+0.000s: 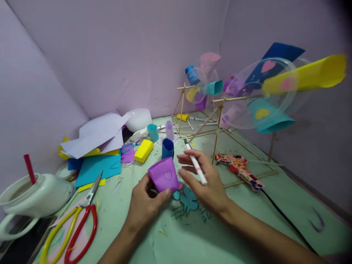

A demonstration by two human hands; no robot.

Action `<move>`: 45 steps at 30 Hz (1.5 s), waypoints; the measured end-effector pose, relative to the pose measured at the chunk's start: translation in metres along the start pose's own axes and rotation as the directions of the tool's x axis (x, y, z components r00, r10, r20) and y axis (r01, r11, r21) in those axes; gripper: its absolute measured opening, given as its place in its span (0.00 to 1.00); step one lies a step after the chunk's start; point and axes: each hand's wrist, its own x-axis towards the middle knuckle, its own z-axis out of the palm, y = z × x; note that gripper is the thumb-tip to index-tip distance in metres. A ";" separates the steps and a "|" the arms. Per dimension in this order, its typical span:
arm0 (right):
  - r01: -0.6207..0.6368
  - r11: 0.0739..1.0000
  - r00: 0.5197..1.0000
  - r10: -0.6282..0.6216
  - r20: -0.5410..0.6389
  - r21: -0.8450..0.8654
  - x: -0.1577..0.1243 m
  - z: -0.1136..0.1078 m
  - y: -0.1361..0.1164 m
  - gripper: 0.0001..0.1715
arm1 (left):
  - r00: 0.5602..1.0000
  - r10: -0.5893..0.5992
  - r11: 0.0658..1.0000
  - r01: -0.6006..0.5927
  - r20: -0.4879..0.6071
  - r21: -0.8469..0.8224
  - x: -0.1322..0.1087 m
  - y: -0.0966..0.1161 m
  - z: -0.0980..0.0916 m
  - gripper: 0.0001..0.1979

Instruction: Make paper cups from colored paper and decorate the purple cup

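My left hand (150, 203) grips a purple paper cup (156, 179) near the bottom, with its open rim tilted up. A small heart outline is drawn on the side facing me. Just to the right, my right hand (207, 179) holds a white marker (196, 164) slanted across the fingers, its dark green end pointing up and away. The thumb and fingertips are close to the purple cup but apart from it. Below lies a blue paper cutout (188, 200) beside green scribbles. A dark blue paper tube (167, 148) stands behind the cup, near a yellow one (143, 151).
Red-and-yellow-handled scissors (88, 207) lie left, near a white teapot (41, 194) and stacked paper sheets (96, 132). A teal tube (153, 132) and a lilac one (169, 130) stand farther back. Stick-framed paper wheels (220, 121) and a patterned corded glue gun (239, 168) occupy the right.
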 end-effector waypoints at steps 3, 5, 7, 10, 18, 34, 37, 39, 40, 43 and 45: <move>-0.069 0.996 0.993 0.075 0.096 -0.062 -0.008 0.010 0.001 0.41 | 0.983 0.124 0.942 -0.073 -0.139 0.327 -0.004 -0.004 0.003 0.25; -0.103 0.992 0.986 0.112 0.122 -0.076 -0.014 0.016 0.002 0.49 | 0.956 0.237 0.876 -0.135 -0.171 0.462 -0.007 -0.008 0.007 0.24; -0.113 0.991 0.983 0.122 0.136 -0.074 -0.017 0.020 0.003 0.53 | 0.938 0.316 0.824 -0.198 -0.141 0.531 -0.009 -0.011 0.010 0.24; -0.092 0.991 0.985 0.105 0.135 -0.095 -0.018 0.020 0.004 0.52 | 0.916 0.385 0.784 -0.259 -0.115 0.563 -0.011 -0.015 0.011 0.24; 0.087 0.994 0.982 -0.075 0.176 -0.066 -0.017 0.014 0.004 0.41 | 0.935 0.345 0.872 -0.289 -0.079 0.395 -0.009 -0.010 0.005 0.23; -0.373 0.882 0.918 0.305 0.255 0.287 0.001 0.006 0.000 0.30 | 0.987 0.155 0.977 -0.159 0.042 0.140 -0.003 -0.010 -0.003 0.29; -0.396 0.808 0.917 0.323 0.234 0.436 0.006 0.003 0.006 0.30 | 0.979 0.159 0.984 -0.147 0.130 -0.099 -0.002 -0.011 -0.006 0.30; -0.398 0.766 0.917 0.324 0.231 0.504 0.008 0.001 0.010 0.30 | 0.977 0.157 0.974 -0.128 0.148 -0.188 -0.002 -0.011 -0.007 0.31; -0.395 0.754 0.919 0.320 0.231 0.524 0.008 0.000 0.011 0.31 | 0.978 0.151 0.972 -0.121 0.145 -0.202 -0.002 -0.011 -0.007 0.31; -0.380 0.757 0.925 0.296 0.240 0.532 0.006 0.000 0.012 0.31 | 0.983 0.125 0.973 -0.095 0.136 -0.210 -0.003 -0.010 -0.005 0.31; -0.375 0.774 0.926 0.283 0.251 0.511 0.004 0.000 0.012 0.31 | 0.983 0.120 0.972 -0.088 0.137 -0.220 -0.004 -0.009 -0.004 0.30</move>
